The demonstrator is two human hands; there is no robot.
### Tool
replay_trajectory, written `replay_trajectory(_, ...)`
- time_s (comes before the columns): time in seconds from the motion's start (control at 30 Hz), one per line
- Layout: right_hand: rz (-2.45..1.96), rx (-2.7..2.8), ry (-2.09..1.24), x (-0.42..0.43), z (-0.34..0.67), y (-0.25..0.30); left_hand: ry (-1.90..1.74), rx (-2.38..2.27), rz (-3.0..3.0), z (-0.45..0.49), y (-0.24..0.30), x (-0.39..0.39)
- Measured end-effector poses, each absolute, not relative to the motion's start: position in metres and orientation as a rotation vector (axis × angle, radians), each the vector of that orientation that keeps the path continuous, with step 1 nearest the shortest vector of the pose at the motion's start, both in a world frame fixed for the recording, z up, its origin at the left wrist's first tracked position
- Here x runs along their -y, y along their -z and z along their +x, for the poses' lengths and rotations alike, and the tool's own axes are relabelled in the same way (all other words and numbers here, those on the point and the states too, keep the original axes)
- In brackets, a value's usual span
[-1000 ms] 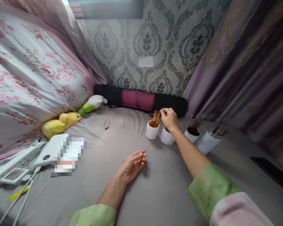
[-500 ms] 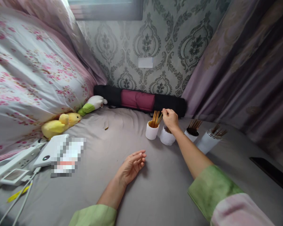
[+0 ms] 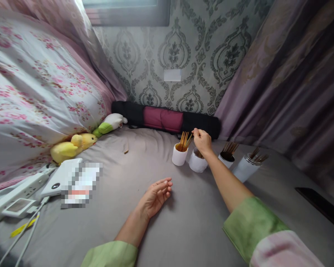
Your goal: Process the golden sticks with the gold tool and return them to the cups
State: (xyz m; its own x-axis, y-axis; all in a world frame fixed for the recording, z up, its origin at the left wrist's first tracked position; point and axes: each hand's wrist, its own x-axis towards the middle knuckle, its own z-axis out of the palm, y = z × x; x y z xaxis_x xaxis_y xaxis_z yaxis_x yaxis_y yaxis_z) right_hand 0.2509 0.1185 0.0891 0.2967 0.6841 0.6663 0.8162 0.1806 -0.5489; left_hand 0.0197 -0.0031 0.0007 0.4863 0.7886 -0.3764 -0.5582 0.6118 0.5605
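Several white cups stand in a row on the grey bed sheet (image 3: 167, 230). The leftmost cup (image 3: 179, 155) holds a bunch of thin orange-brown sticks (image 3: 183, 139). My right hand (image 3: 202, 141) reaches over the second cup (image 3: 197, 163), its fingertips pinched together next to the tops of those sticks; whether a stick is between them is too small to see. My left hand (image 3: 155, 196) lies palm up on the sheet, fingers loosely curled and holding nothing. Two more cups (image 3: 226, 158) (image 3: 244, 168) with darker sticks stand further right.
A black and maroon roll (image 3: 164, 119) lies along the wallpapered wall. Yellow and green-white plush toys (image 3: 72, 144) sit by a floral quilt (image 3: 39, 96) on the left. A power strip and white devices (image 3: 19, 189) lie front left; a dark flat object (image 3: 320, 205) lies right. One loose stick (image 3: 126, 149) rests on the sheet.
My right hand has shifted slightly up and away, staying pinched beside the sticks of the leftmost cup. The left hand has stayed still.
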Motion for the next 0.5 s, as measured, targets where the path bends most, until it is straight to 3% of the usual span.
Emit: replay_trajectory(0.5, -1.523, 1.334, 0.151, -0.103, 0.248, -0.102, -0.865, -0.656, 0.391, 0.019, 0.002, 0.003)
